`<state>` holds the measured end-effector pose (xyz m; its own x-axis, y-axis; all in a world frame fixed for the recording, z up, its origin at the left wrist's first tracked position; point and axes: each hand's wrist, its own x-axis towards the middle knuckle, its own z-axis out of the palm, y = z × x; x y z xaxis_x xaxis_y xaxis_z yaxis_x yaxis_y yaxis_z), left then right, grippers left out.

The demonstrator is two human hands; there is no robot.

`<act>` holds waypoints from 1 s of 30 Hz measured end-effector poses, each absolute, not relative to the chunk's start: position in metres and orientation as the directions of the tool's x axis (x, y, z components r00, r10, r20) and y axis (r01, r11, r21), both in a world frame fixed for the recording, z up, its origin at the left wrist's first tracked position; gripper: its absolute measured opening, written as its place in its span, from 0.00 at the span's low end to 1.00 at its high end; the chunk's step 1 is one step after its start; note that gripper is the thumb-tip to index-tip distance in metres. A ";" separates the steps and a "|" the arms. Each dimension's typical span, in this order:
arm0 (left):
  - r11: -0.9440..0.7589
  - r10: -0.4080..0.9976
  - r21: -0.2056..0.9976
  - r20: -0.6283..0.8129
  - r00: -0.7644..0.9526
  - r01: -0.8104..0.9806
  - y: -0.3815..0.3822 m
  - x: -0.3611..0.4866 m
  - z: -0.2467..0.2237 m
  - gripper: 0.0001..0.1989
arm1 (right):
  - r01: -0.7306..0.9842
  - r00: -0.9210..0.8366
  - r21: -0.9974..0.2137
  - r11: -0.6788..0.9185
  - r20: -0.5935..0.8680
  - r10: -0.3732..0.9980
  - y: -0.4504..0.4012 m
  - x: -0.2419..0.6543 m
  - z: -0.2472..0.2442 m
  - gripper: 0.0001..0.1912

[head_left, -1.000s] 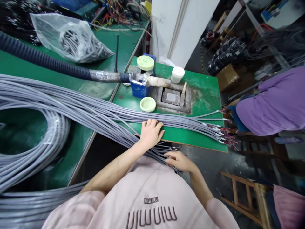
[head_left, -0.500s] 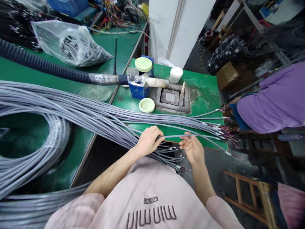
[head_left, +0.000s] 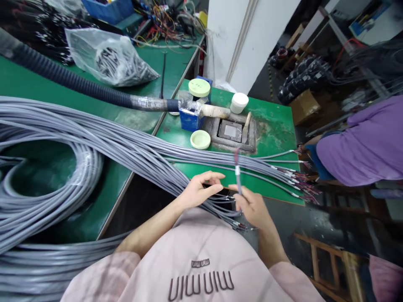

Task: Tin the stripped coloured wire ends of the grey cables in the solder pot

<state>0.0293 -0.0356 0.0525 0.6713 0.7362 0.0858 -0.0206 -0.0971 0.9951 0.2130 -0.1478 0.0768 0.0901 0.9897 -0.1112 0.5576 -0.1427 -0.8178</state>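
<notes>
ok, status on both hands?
Right hand: gripping one grey cable near its end. Left hand: open, looks empty. Cable bundle lies just beyond.

Noted on your left: a clear plastic bag [head_left: 113,63] near a blue bin [head_left: 108,11]. Ahead, a white column [head_left: 242,37]. To your right: a cardboard box [head_left: 304,107], a wooden frame [head_left: 315,260], a person in purple [head_left: 362,147].

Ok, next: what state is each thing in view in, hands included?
Right hand: closed on a cable.
Held cable: end raised, wires bared.
Left hand: open, fingers apart.
Cable bundle: laid across the bench, ends stripped.
Cable coil: looped, wrapped in clear film.
Shallow green dish: uncovered.
White tub: lid on.
Hose: taped near its end.
</notes>
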 end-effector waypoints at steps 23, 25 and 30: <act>0.302 0.927 0.876 -0.177 0.332 -0.376 -0.031 0.029 0.059 0.14 | 0.457 0.065 -0.883 -0.110 -0.090 0.994 -0.127 0.183 0.067 0.14; 0.290 0.934 0.877 -0.173 0.313 -0.382 -0.029 0.029 0.060 0.13 | 0.463 0.061 -0.879 -0.116 -0.099 0.993 -0.126 0.183 0.068 0.15; 0.288 0.932 0.882 -0.169 0.320 -0.374 -0.027 0.030 0.057 0.12 | 0.451 0.059 -0.885 -0.119 -0.104 0.993 -0.126 0.181 0.067 0.14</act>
